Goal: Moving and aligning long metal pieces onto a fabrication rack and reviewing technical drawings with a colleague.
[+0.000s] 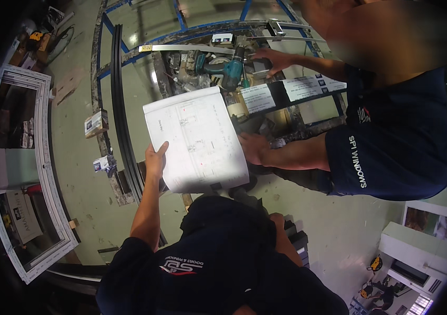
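My left hand grips the left edge of a white technical drawing, its thumb lying on top. The paper's far edge is curled over, and small red marks show among the printed lines. Close to my body at the lower middle is my right hand; its fingers are hidden. Against the drawing's right edge rests a co-worker's hand. That person's other hand reaches over the clutter beyond the paper, beside a teal and black cordless drill.
A blue metal frame bears tools and loose parts ahead. Long black profiles run along its left side. A white window frame stands at far left. The co-worker leans in from the right. Dark stacked pieces lie beside my right arm.
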A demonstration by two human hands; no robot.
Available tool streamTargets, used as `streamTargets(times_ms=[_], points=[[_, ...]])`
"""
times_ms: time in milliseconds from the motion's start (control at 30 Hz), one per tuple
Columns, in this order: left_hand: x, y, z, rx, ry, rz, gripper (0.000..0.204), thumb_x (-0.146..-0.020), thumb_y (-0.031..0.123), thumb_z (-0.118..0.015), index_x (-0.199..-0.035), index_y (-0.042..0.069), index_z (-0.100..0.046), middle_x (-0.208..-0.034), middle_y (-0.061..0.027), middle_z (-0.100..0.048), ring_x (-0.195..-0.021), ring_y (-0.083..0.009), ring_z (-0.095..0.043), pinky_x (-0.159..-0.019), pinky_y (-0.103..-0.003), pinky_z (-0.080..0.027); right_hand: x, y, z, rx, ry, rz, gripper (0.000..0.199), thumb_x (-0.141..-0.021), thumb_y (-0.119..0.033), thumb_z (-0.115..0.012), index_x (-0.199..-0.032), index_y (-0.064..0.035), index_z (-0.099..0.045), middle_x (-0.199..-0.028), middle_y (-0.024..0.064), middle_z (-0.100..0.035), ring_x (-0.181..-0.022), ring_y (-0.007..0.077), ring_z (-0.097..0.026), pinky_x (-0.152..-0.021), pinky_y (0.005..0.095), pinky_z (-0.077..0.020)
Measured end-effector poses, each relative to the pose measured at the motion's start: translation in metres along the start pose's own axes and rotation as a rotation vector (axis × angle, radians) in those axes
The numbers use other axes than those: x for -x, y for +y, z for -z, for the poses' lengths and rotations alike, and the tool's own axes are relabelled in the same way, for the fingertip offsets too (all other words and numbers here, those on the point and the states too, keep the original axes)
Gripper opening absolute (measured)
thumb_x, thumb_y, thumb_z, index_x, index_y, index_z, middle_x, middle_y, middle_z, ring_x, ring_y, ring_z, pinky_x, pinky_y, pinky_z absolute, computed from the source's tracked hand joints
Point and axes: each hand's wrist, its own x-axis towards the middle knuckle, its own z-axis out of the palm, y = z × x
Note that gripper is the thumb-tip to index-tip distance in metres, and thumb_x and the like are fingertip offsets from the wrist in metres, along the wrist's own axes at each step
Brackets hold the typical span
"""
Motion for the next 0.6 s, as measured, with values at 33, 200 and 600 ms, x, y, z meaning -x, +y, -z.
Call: streamTargets(times_ms=[33, 200, 600], points=[[-0.002, -0.001, -0.001, 0.001, -0.010, -0.002, 0.040, -0.092, 0.000, -0.064, -0.130, -0.007, -0.052, -0.127, -0.0147, -0.062, -0.113, -0.0212, -0.060, -0.101, -0.033, -0.044, -0.002, 0.003, -0.002, 0.053, -0.018, 0.033, 0.029, -0.081, -0.027, -0.055, -0.084, -0.0036, -0.072, -0.091, 0.0203, -0.070, -0.089, 0.0413, -0.068, -0.079, 0.0499, -0.0543], [-0.001, 0.004, -0.003, -0.002, -0.020, 0.003, 0.039, -0.092, 0.000, -0.064, -0.130, -0.006, -0.053, -0.126, -0.0139, -0.063, -0.112, -0.0207, -0.060, -0.100, -0.032, -0.044, 0.004, -0.040, 0.032, -0.126, 0.007, -0.195, 0.028, -0.082, -0.026, -0.055, -0.092, -0.0086, -0.073, -0.103, 0.0162, -0.070, -0.102, 0.0398, -0.065, -0.087, 0.0487, -0.0531], [-0.001, 0.005, 0.000, 0.006, -0.011, -0.092, 0.034, -0.092, 0.002, -0.065, -0.125, -0.005, -0.058, -0.119, -0.0122, -0.066, -0.104, -0.0187, -0.062, -0.095, -0.031, -0.047, -0.003, -0.035, 0.024, 0.095, 0.061, 0.011, 0.024, -0.078, -0.026, -0.058, -0.086, -0.0072, -0.072, -0.094, 0.0166, -0.069, -0.093, 0.0385, -0.068, -0.080, 0.0485, -0.0550]])
